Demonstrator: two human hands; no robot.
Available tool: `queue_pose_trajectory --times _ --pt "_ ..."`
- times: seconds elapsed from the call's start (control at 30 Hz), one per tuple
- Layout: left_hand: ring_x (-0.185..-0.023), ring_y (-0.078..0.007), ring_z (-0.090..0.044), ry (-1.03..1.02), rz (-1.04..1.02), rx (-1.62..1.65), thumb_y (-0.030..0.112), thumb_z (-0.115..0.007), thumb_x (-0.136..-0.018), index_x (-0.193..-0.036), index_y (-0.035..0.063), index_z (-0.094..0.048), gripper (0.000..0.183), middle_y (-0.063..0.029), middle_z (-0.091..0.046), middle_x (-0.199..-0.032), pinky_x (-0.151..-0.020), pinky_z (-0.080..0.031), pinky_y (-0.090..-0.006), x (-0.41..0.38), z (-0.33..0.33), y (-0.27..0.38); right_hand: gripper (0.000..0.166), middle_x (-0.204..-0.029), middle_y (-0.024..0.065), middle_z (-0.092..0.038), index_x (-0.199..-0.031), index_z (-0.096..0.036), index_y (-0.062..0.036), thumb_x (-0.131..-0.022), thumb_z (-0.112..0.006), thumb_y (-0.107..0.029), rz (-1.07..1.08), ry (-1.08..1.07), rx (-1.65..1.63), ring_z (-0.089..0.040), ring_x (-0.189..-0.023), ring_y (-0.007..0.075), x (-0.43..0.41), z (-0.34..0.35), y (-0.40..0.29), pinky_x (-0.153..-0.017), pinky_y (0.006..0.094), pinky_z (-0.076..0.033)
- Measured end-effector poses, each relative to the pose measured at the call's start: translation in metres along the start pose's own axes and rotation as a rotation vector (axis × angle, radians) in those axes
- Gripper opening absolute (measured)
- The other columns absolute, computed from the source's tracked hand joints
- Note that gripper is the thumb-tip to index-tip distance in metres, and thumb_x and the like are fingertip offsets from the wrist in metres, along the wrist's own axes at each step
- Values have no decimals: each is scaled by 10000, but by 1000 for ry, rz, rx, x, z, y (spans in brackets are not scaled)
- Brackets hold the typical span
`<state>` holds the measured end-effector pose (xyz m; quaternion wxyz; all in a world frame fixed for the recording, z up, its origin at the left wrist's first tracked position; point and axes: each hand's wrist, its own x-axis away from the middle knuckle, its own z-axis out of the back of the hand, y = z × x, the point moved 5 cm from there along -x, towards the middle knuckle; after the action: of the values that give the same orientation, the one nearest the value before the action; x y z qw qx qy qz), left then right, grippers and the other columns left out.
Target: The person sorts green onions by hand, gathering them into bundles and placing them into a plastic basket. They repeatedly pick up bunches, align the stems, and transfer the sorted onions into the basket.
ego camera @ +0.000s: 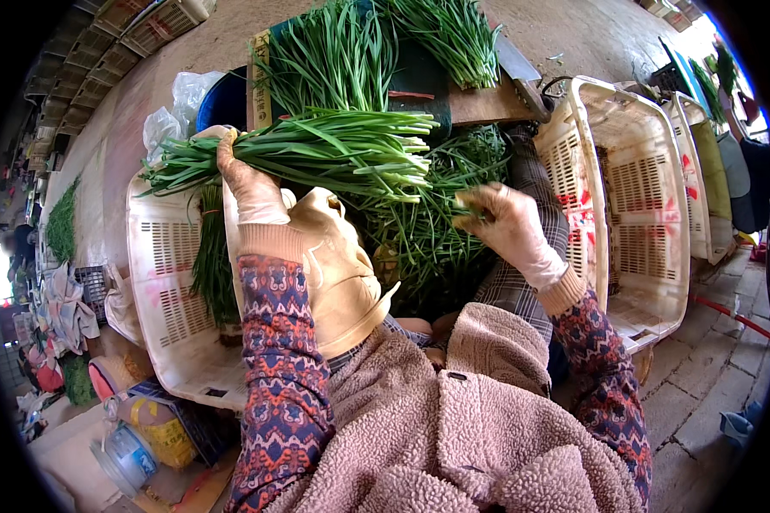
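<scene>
My left hand [247, 179], in a thin pale glove, is closed around a bunch of green garlic chives [333, 151], its cut pale ends pointing right. My right hand [497, 215], also gloved and slightly blurred, is held to the right of those ends with its fingers curled; whether something small is between the fingertips cannot be made out. Loose chive leaves [436, 237] lie below and between the hands. Beyond them, two piles of chives, one at the left [333, 61] and one at the right [459, 45], rest on a board [481, 102] with a knife [514, 58] at its right edge.
A white plastic crate [167, 333] at the left contains a banded chive bundle [212, 256]. More crates [645, 192] stand at the right. A blue bucket [221, 96] and plastic bags [189, 96] are behind the left hand. A person [754, 173] is at the far right.
</scene>
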<state>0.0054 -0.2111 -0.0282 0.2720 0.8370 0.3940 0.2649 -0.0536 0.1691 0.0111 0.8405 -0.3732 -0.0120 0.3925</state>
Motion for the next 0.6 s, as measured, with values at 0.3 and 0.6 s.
queue_pose_trajectory --times 0.3,0.6 --pt "-661 -240 -564 -5 -38 -27 254 -628 -751 -769 72 -530 207 -73 -574 -729 -672 -492 -358 0 -9 -14 219 -910 64 -618 -935 -653 -98 -733 -697 -173 233 135 121 -629 -776 233 -88 -33 -60 -628 312 -524" --pt "-728 -250 -565 -3 31 -29 322 -571 -791 -818 62 -547 262 -90 -588 -798 -719 -481 -367 5 -3 -8 75 -899 30 -601 -966 -570 -87 -899 -559 -119 -96 260 -1205 -536 -660 81 -62 -28 -20 -597 224 -474"
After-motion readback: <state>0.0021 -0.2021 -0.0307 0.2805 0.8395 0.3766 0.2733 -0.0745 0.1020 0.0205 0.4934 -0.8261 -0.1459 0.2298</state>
